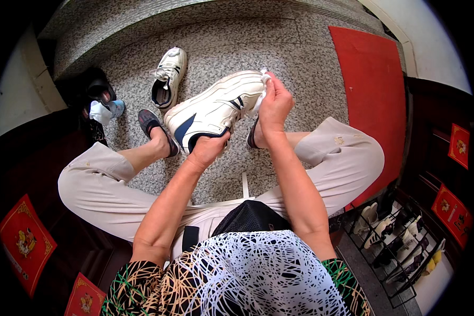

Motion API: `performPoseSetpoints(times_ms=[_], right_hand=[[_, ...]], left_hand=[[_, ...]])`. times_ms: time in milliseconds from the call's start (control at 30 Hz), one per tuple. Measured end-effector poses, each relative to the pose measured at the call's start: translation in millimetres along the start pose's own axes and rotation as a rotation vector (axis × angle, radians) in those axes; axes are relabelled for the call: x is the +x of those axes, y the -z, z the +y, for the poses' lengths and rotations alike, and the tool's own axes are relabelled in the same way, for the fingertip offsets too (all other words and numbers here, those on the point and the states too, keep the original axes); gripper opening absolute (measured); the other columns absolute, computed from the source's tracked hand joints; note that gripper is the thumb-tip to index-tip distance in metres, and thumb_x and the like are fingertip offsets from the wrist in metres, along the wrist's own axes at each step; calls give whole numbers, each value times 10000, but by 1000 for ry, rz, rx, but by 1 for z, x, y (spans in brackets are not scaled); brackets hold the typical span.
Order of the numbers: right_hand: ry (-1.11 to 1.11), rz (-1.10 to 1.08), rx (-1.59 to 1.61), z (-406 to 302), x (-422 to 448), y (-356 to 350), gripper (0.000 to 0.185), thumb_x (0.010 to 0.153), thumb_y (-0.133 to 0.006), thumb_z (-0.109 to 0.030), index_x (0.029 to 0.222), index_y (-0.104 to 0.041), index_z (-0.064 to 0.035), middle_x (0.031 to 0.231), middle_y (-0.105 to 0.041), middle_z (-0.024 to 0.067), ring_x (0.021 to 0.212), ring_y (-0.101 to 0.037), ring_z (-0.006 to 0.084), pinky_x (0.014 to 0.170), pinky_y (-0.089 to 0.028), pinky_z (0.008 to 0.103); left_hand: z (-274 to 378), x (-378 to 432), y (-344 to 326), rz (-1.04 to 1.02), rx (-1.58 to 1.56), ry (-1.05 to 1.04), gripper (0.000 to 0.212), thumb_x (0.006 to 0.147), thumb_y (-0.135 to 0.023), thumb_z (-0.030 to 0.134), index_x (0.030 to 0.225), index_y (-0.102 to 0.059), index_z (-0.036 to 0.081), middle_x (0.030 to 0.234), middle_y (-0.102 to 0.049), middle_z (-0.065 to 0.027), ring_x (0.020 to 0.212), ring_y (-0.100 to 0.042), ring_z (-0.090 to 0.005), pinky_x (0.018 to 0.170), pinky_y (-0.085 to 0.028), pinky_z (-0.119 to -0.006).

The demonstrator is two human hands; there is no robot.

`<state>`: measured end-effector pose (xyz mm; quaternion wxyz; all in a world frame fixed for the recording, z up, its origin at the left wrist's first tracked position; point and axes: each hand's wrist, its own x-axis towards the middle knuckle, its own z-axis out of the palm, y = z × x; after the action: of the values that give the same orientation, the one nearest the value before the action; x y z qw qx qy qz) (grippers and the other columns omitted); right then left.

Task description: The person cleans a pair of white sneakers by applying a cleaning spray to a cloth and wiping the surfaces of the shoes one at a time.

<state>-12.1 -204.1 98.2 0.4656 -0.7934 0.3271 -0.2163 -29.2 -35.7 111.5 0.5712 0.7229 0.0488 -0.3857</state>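
Observation:
A white sneaker with dark blue trim (211, 112) is held up over the floor, its toe pointing to the upper right. My left hand (210, 149) grips it at the ankle opening, fingers partly hidden inside. My right hand (275, 103) pinches a white cloth or tissue (260, 94) against the toe. The matching sneaker (170, 77) stands on the floor to the upper left, with a small pale wad on its toe and its laces loosely bunched.
A bottle (116, 108) and a white crumpled tissue (100, 113) are at the left beside dark shoes (100, 89). Granite steps (102, 43) curve behind. A red mat (373, 91) lies at the right; a black wire shoe rack (395, 252) stands lower right.

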Motion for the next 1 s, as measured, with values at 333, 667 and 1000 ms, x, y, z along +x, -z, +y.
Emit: performPoseSetpoints(times_ms=[333, 667, 1000], right_hand=[[498, -245, -132, -7, -20, -9, 237, 800, -471, 34, 993, -603, -1, 1057, -592, 176, 1104, -507, 329, 939, -406, 371], [354, -184, -131, -3, -26, -9, 236, 813, -491, 3, 1017, -608, -15, 1124, -570, 160, 1154, -474, 302, 952, -392, 350], [412, -180, -80, 27, -8, 0, 237, 820, -479, 19, 1009, -611, -35, 1100, -594, 134, 1113, -514, 302, 945, -405, 349]], left_hand=[[-37, 16, 2, -32, 127, -351, 414, 813, -556, 104, 1211, -479, 23, 1226, -487, -105, 1129, -433, -214, 958, -316, -295], [-16, 10, -2, -20, -10, -38, 366, 793, -603, 82, 1144, -534, 1, 1094, -555, -32, 953, -500, -121, 821, -407, -243], [-17, 2, 4, -23, 30, -169, 356, 801, -581, 91, 1139, -521, -3, 1113, -549, -64, 1024, -493, -174, 873, -377, -274]])
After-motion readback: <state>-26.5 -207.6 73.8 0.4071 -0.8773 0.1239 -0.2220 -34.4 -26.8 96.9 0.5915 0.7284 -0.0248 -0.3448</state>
